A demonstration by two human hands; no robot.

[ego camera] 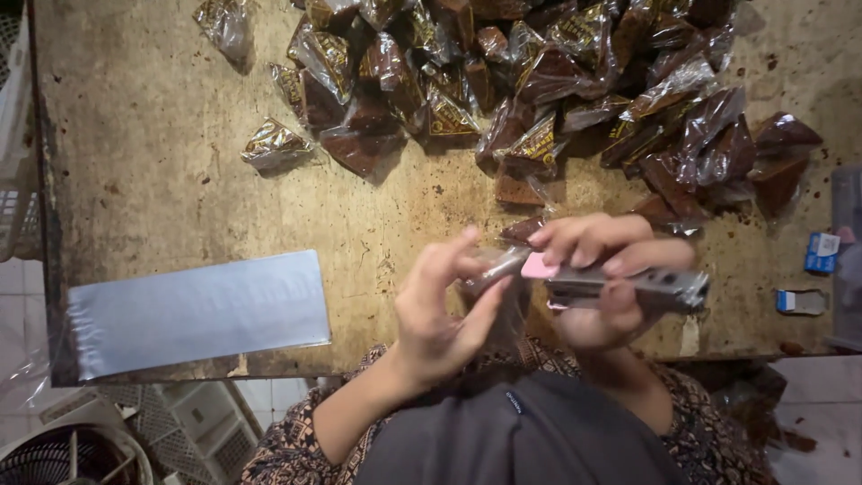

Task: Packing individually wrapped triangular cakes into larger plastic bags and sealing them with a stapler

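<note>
Right hand: closed on grey metal stapler, long axis along the table's near edge. Left hand: pinching clear plastic packet at its mouth.

Even, fairly bright light is falling from above; glare is glinting off the plastic-wrapped packets, the hands are blurring slightly, and the frame edges are bending outward.

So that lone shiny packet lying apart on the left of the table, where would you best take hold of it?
Probably by its flat crimped edge, coming from the left or from above. The lone packet lies flat on the worn table, apart from the big pile of packets, so nothing crowds that side. Its middle bulges with the dark filling; the thin plastic rim looks easier for fingers to pinch.
</note>
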